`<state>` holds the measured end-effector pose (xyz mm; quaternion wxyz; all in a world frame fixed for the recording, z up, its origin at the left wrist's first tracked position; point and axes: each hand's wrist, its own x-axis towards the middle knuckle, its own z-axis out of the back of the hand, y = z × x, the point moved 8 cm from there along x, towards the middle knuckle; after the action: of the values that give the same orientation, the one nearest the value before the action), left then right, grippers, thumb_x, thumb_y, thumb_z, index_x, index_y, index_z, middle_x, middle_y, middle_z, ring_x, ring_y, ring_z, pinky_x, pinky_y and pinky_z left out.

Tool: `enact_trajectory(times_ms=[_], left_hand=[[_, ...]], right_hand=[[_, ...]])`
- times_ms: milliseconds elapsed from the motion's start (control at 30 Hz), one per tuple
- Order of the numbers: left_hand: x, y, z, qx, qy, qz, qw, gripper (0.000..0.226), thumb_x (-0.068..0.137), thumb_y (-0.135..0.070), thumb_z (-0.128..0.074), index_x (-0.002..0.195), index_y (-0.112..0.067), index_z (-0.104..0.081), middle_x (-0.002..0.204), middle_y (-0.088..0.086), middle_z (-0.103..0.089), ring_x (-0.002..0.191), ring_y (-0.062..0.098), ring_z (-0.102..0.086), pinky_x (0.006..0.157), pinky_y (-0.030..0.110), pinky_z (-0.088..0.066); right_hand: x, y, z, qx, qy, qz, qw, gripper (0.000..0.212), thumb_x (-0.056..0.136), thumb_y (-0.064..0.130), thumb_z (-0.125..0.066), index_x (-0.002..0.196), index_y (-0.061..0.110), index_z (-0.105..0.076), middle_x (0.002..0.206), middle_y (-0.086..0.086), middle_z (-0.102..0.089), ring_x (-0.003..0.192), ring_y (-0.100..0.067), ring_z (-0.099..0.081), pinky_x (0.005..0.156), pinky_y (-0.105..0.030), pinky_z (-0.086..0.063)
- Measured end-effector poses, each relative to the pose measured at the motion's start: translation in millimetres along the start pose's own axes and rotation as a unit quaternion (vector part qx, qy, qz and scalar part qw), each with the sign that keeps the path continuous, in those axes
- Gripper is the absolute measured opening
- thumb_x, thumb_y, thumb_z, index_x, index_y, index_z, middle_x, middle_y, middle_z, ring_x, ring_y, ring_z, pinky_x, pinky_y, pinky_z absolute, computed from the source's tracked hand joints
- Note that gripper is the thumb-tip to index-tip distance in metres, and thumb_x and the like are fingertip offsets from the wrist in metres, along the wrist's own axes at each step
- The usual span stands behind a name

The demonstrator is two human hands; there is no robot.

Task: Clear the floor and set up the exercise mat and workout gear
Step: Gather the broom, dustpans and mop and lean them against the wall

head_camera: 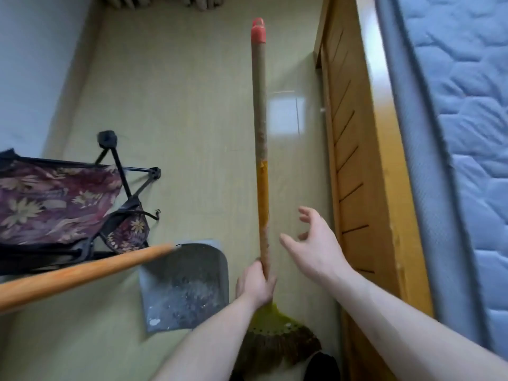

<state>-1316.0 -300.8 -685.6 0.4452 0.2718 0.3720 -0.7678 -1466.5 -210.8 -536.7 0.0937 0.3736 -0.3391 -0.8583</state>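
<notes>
— Which step is this?
— Clearing the floor, I think. The left hand (257,281) grips the long wooden broom with a red cap (260,133), low centre of the frame.
— And the right hand (313,243)?
— Spread wide, holding nothing, just right of the stick. Next it probably must grasp higher.

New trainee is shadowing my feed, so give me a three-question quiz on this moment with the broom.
1. True or false: the left hand grips the broom handle.
2. The right hand is: A) gripping the broom, B) open beside it, C) on the dustpan.
3. What lies left of the dustpan?

Key: 1 true. 2 B. 3 A folding chair with floral fabric.
</notes>
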Motion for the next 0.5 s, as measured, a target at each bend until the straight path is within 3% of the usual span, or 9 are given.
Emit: enact_trajectory(times_ms=[133,200,300,433,500], left_hand=[[-65.8,-2.3,28.2,0.013,0.001,-0.004,1.0,0.032,0.094,-0.041,-0.063,0.12,-0.023,-0.062,0.115,-0.002,-0.07,0.107,0.022,-0.068,0.094,0.034,-0.056],[-94.3,-11.0,52.0,0.028,-0.009,-0.019,0.999,0.028,0.094,-0.04,-0.063,0.117,-0.025,-0.061,0.115,-0.004,-0.07,0.107,0.021,-0.068,0.093,0.032,-0.054],[-137.9,-27.4,83.0,0.058,-0.012,-0.052,0.997,0.027,0.094,-0.041,-0.062,0.116,-0.027,-0.06,0.113,-0.005,-0.07,0.105,0.02,-0.067,0.09,0.033,-0.053],[-201.2,-46.9,136.5,0.051,-0.053,-0.077,0.994,0.014,0.096,-0.035,-0.059,0.108,-0.027,-0.059,0.103,-0.003,-0.071,0.092,0.021,-0.067,0.08,0.034,-0.054],[-233.0,-56.0,160.3,0.059,-0.048,-0.097,0.992,0.011,0.098,-0.034,-0.059,0.105,-0.026,-0.056,0.099,0.0,-0.069,0.087,0.021,-0.065,0.074,0.033,-0.051]], right_hand=[[-29.2,104.8,50.0,0.033,-0.008,0.063,0.997,0.107,0.075,0.061,-0.081,0.158,0.036,-0.019,0.159,0.007,-0.039,0.138,-0.02,-0.05,0.109,-0.046,-0.049],[-46.2,149.1,66.4,0.044,0.008,0.092,0.995,0.108,0.072,0.067,-0.079,0.158,0.039,-0.02,0.152,0.009,-0.048,0.131,-0.017,-0.055,0.106,-0.042,-0.052],[-78.4,195.0,81.9,0.056,0.013,0.104,0.993,0.09,0.076,0.071,-0.073,0.15,0.039,-0.033,0.127,0.013,-0.064,0.108,-0.015,-0.068,0.092,-0.041,-0.061],[-144.7,234.4,127.6,0.088,-0.112,0.101,0.985,0.044,0.087,0.052,-0.074,0.116,0.026,-0.055,0.096,0.01,-0.062,0.088,-0.008,-0.064,0.076,-0.028,-0.058],[-183.0,240.5,156.9,0.103,-0.178,0.114,0.972,0.04,0.087,0.047,-0.077,0.109,0.022,-0.055,0.095,0.007,-0.06,0.087,-0.008,-0.06,0.072,-0.022,-0.051]])
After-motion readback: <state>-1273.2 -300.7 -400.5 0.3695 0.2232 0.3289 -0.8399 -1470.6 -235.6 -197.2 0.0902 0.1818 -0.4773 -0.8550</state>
